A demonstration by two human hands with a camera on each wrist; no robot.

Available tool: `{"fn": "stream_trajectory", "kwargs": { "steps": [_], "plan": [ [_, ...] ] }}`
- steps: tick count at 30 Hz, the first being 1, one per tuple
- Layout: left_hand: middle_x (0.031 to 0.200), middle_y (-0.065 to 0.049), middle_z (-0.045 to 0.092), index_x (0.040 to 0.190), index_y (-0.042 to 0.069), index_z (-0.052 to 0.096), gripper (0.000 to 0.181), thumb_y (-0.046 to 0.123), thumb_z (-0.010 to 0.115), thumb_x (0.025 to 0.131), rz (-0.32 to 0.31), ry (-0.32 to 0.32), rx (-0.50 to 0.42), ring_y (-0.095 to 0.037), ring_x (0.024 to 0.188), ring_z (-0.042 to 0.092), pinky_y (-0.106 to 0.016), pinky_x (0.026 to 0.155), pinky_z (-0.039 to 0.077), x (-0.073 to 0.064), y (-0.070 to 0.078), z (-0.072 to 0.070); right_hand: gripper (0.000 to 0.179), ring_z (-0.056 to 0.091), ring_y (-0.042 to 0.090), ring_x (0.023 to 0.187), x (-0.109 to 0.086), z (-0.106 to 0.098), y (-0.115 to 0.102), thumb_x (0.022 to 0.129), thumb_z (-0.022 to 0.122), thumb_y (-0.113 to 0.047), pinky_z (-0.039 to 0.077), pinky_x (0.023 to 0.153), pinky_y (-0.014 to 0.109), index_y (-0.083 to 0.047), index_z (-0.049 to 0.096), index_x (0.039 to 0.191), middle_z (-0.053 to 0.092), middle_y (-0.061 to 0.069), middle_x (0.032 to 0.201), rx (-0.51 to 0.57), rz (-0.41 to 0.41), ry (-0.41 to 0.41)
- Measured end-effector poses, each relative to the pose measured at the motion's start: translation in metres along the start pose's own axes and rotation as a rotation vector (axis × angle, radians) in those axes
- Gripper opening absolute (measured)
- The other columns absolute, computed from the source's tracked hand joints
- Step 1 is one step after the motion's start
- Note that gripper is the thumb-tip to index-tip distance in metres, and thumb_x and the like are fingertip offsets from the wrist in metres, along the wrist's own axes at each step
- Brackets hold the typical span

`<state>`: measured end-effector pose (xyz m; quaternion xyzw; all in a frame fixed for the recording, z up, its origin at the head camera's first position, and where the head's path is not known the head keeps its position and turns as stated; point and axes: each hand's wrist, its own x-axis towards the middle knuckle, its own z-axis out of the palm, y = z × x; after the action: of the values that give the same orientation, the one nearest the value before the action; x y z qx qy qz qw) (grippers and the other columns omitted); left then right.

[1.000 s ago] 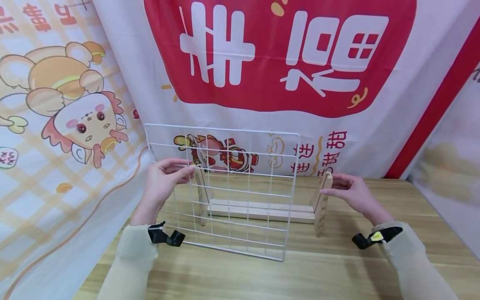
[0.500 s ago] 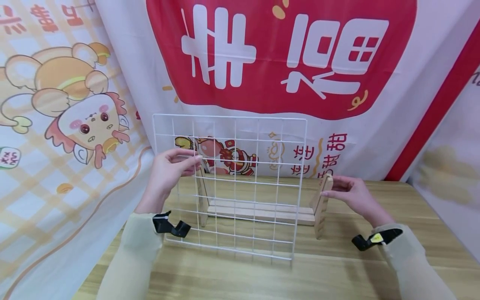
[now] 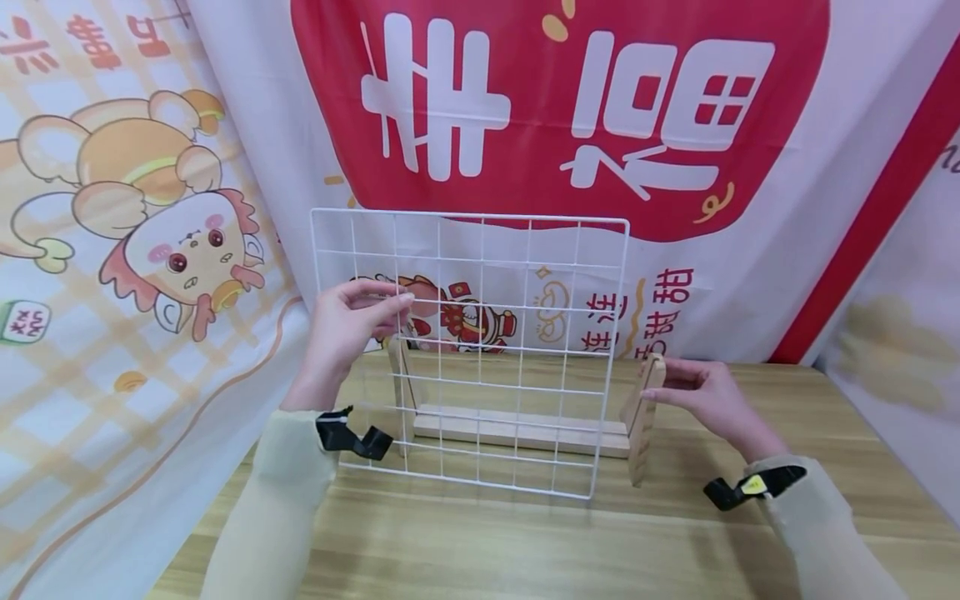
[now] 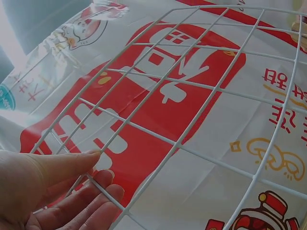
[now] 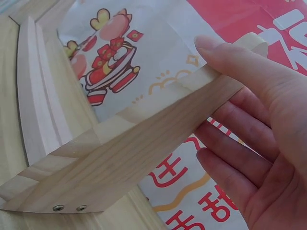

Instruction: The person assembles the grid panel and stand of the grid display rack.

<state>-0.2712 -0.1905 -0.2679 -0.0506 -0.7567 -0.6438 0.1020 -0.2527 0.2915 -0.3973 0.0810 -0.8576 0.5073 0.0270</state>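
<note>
A white wire grid panel (image 3: 480, 216) stands nearly upright in front of a wooden stand. My left hand (image 3: 348, 329) pinches a wire on its left side; the left wrist view shows the thumb on one face and fingers (image 4: 98, 211) behind the mesh. Two side uprights and a low crossbar make up the stand, seen through the grid. At the top of its right upright (image 3: 643, 425), my right hand (image 3: 697, 396) holds the wood between thumb and fingers. Two metal screw heads (image 5: 58, 208) show low on that upright in the right wrist view.
Everything rests over a wood-grain tabletop (image 3: 450, 550). Behind it hangs a white cloth with a red printed patch (image 3: 540, 142). A checked cartoon cloth (image 3: 150, 275) borders the left side, and another pale cloth (image 3: 892, 333) the right.
My left hand has raised the grid panel and shifted it slightly right, and the panel's top edge now sits higher. The right hand stays at the stand's upright.
</note>
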Motion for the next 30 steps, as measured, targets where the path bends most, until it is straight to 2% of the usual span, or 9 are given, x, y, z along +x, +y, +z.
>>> {"fn": "stream_trajectory", "kwargs": {
  "steps": [4,13,20,26,30],
  "plan": [
    [0.097,-0.009,0.077,0.115,0.001,0.072,0.043,0.030,0.085,0.086,0.007,0.000,0.012,-0.027,0.089,0.074,-0.031,0.075,0.062,0.001,0.006,0.000,0.066,0.070,0.019,0.098,-0.002,0.000,-0.002,0.086,0.084,-0.036,0.060,0.081,0.028,-0.002,0.062,0.138,0.071,0.015,0.118,-0.002,-0.008,-0.002],
    [0.096,-0.007,0.077,0.115,0.001,0.073,0.042,0.029,0.085,0.086,0.015,0.005,0.007,-0.022,0.085,0.074,-0.031,0.074,0.062,0.004,0.015,-0.003,0.059,0.072,0.018,0.095,-0.011,0.007,-0.006,0.084,0.087,-0.027,0.061,0.080,0.030,0.001,0.066,0.131,0.074,0.013,0.112,0.061,-0.061,-0.011],
    [0.099,-0.009,0.076,0.115,0.004,0.073,0.039,0.029,0.084,0.088,0.013,0.018,0.019,-0.026,0.090,0.074,-0.030,0.076,0.062,0.007,0.026,-0.001,0.056,0.072,0.019,0.095,-0.016,0.009,-0.007,0.084,0.087,-0.028,0.061,0.080,0.030,-0.002,0.068,0.130,0.074,0.012,0.111,0.040,-0.061,-0.004],
    [0.099,-0.009,0.076,0.114,0.006,0.074,0.038,0.030,0.084,0.087,0.009,0.027,0.020,-0.021,0.084,0.074,-0.030,0.076,0.062,0.018,0.039,0.006,0.059,0.071,0.018,0.097,-0.016,0.008,-0.007,0.084,0.087,-0.029,0.061,0.080,0.030,-0.002,0.067,0.133,0.074,0.012,0.113,0.047,-0.038,-0.007],
    [0.101,-0.009,0.076,0.115,0.009,0.075,0.040,0.034,0.085,0.085,0.007,0.023,0.027,-0.023,0.087,0.074,-0.031,0.079,0.062,0.028,0.051,0.010,0.061,0.071,0.019,0.098,-0.015,0.008,-0.006,0.084,0.087,-0.029,0.061,0.081,0.030,-0.002,0.066,0.133,0.073,0.012,0.113,0.050,-0.022,-0.015]
  ]
}}
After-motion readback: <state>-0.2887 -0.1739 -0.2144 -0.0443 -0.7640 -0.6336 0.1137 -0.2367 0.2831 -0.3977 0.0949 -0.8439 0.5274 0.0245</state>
